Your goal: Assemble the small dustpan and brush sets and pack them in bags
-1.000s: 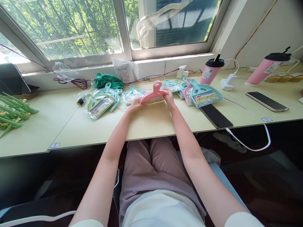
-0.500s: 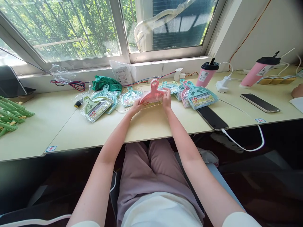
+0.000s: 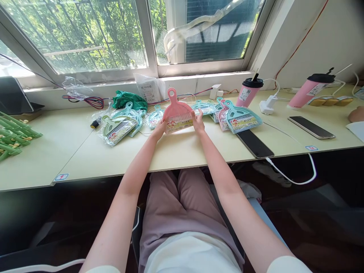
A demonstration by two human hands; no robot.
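Between both hands I hold a pink mini dustpan and brush set [image 3: 176,110] in clear wrapping, its handle pointing up and its label facing me. My left hand [image 3: 159,129] grips its lower left edge. At the lower right edge, my right hand [image 3: 198,122] has the wrapped set pinched between thumb and fingers. Left of it lie a green wrapped dustpan set [image 3: 118,129] and several blue ones [image 3: 128,110]. Further wrapped sets lie to the right, a blue one [image 3: 241,116] in front, overlapping a pink one [image 3: 223,117].
A phone [image 3: 256,144] with a white cable lies at the table's front edge. Pink cups [image 3: 247,94] and another phone [image 3: 311,127] are on the right. Green plastic [image 3: 129,101] and wires [image 3: 85,101] lie by the window. Green stalks [image 3: 17,132] lie far left; another person's hand [image 3: 357,113] is far right.
The pink dustpan set has shifted slightly left and turned more upright, so its brush bristles and label show more clearly. Both hands keep hold of it.
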